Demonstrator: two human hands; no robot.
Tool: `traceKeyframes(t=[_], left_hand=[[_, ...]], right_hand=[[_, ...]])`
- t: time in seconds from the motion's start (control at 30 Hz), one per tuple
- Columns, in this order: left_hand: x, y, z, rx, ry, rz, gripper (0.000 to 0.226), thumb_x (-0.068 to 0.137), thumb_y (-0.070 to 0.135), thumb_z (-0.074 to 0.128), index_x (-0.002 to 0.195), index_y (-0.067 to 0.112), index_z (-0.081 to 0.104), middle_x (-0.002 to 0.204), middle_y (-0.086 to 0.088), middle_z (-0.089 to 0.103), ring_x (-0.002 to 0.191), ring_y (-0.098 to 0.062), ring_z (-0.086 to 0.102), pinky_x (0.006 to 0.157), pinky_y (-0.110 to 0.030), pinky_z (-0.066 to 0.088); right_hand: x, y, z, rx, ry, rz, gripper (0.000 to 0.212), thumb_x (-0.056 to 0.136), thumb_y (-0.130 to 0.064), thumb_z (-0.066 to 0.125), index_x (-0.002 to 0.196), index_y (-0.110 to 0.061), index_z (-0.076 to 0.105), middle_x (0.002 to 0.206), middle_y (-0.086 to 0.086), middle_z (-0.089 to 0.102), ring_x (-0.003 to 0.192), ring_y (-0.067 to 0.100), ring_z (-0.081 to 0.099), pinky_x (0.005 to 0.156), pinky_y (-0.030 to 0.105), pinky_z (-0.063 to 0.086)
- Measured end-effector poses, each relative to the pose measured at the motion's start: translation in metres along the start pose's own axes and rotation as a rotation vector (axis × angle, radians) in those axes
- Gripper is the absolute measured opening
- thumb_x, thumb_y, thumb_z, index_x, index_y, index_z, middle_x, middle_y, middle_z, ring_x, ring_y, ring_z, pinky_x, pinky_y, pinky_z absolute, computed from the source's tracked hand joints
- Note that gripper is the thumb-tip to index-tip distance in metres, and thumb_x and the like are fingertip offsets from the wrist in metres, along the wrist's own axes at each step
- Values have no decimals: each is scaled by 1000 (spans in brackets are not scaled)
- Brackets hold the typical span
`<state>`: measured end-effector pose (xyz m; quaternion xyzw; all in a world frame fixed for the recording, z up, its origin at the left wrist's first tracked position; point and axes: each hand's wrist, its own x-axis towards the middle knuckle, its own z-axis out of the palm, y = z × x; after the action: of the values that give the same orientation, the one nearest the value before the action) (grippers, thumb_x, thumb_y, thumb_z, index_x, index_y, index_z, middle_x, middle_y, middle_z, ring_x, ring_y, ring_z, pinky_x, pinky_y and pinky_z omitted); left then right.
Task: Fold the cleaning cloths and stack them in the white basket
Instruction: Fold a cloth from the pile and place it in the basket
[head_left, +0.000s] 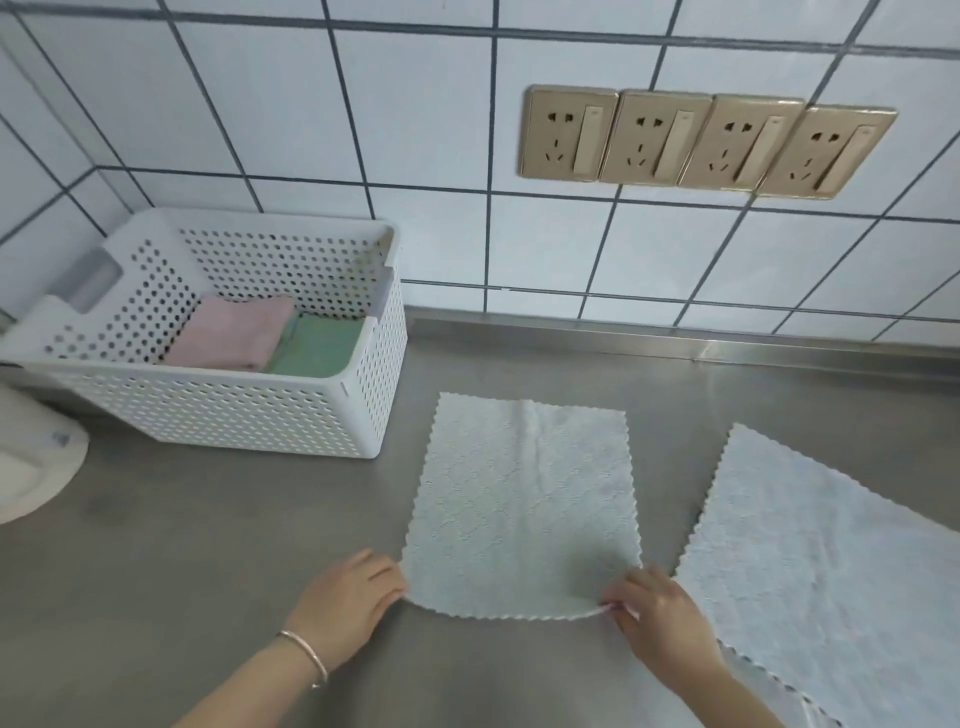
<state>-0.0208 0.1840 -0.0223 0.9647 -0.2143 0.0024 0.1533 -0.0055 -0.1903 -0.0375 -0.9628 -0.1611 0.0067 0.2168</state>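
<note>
Step in hand: the fold of the pale green cloth (522, 506) is about to start — it lies spread flat at centre frame on the steel counter (208, 545), near edge toward the bottom.
Left hand (348, 597): at the cloth's lower left corner, fingers curled onto the edge, seemingly pinching it; a thin bracelet (306, 652) sits on the wrist.
Right hand (657, 613): at the lower right corner, fingertips closed on the scalloped hem — a pinch, by the look of it.
Next move, as I judge it: lift both near corners together and carry them up-frame to meet the far edge, keeping the corners square so the halves match.
White basket (358, 415): left of centre, against the tiled wall; a folded pink cloth (228, 332) and a folded green cloth (319, 348) already lie inside, side by side.
Still to do: a light blue cloth (821, 566) waits unfolded at lower right, just beside the one in hand.
Writing and brands: none readable — the four gold wall sockets (701, 143) at upper right show no legible marks, and a small mark on the white object (31, 467) at far left is too blurred to read.
</note>
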Motion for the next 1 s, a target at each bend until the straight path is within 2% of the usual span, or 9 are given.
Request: traceKeyframes(t=[0.13,0.3,0.43,0.57,0.63,0.73,0.83,0.9,1.0], left_hand=[[-8,8,8,-61,3,-4,14,88,32,43,88,30,57,93,16,60,84,-7,53,73,-18,38],[0,14,18,-6,-86,-12,52,63,26,47,112,23,63,123,7,61,116,-10,45,97,-32,31],[20,17,17,-37,-208,-76,64,58,23,36,120,26,50,120,9,63,112,-7,45,93,-26,32],[22,10,12,-134,-197,-121,69,56,14,30,120,34,47,117,14,64,108,-3,52,80,-18,51],[17,6,13,-190,-151,-92,69,58,11,30,120,32,51,119,11,64,113,-4,47,89,-20,47],[12,6,5,-271,-83,-74,71,60,8,28,123,27,54,125,10,60,125,-1,39,107,-9,25],[9,7,-8,-262,-39,-32,70,61,5,28,124,20,57,129,15,53,133,7,28,110,-7,13],[4,8,-14,-231,-36,12,68,62,5,29,122,22,58,126,14,56,129,2,37,109,-5,16],[-8,8,-14,-229,-100,6,63,64,5,36,117,28,60,115,9,67,106,-6,60,95,-6,32]], right_hand=[[-4,-1,2,-64,-1,-20,34,49,-16,62,77,-34,58,84,-17,43,76,9,44,61,20,36],[-9,-12,6,-138,42,6,38,56,-22,40,92,-29,50,88,-7,58,82,15,46,59,25,48],[-11,-15,6,-147,94,74,49,57,-18,35,103,-25,51,97,-2,58,85,18,45,56,31,51],[-11,-7,5,-121,81,146,55,51,-8,45,98,-22,68,104,0,61,90,18,44,62,35,52],[-8,-4,3,-67,86,186,52,47,-4,52,90,-21,75,99,-2,68,91,14,44,65,37,53],[-1,0,-7,40,103,167,44,55,2,55,86,-20,76,95,-8,70,94,6,46,76,31,52],[1,1,-22,186,47,204,54,66,15,63,88,-33,72,93,-38,61,102,-9,46,90,17,40],[-1,-3,-37,263,-33,267,68,72,14,63,83,-54,65,90,-48,57,101,-18,48,88,2,36],[-6,-10,-54,261,-224,355,46,86,-3,59,84,-49,63,84,-32,62,84,-8,59,71,0,39]])
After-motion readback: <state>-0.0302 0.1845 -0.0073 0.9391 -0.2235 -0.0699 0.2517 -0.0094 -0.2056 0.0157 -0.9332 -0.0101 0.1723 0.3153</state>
